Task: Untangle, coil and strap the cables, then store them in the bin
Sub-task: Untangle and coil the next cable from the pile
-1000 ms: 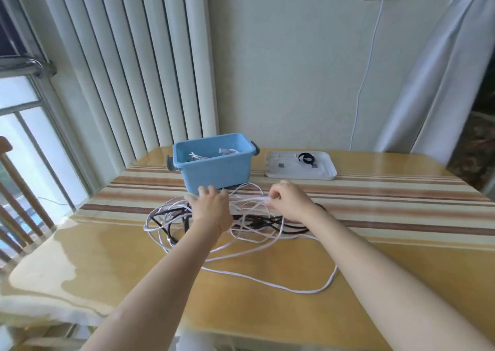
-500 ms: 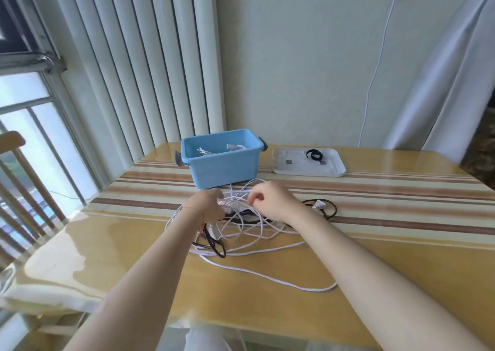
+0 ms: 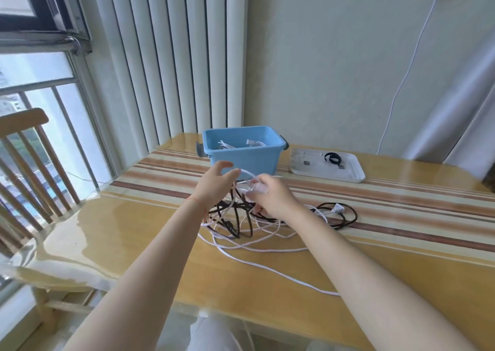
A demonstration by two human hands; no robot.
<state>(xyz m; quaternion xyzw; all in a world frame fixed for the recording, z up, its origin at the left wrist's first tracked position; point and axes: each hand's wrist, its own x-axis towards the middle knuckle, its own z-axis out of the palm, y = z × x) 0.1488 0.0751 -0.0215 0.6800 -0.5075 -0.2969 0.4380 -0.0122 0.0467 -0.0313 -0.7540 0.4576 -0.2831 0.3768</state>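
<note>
cables (image 3: 242,220) piled mid-table in a knot, white and black strands crossing each other, lifted up a bit at the top of the heap. blue bin (image 3: 242,157) right behind the pile, glossy plastic, rectangular with grey side handles, already has a few white cables sitting inside. white tray (image 3: 345,175) to the right of the bin, flat with rounded corners, holding a small black strap loop (image 3: 333,158) and a couple of tiny grey bits. wooden chair (image 3: 25,147) off at the left table edge, by the window. another white cord (image 3: 401,82) running up the wall to a socket, well apart from the pile.

no single direction to the tangle, but one long white strand trails out toward the near right edge, and a black loop with a white plug (image 3: 338,209) stretches off to the right along the stripes. table (image 3: 134,230) is shiny yellow wood with a striped runner, lots of glare.

left hand (image 3: 214,187) over the pile, fingers loosely spread, fingertips touching a raised white strand, not clamped on it. right hand (image 3: 270,196) curled, pinching white cable near the top of the knot, a bit blurred.
</note>
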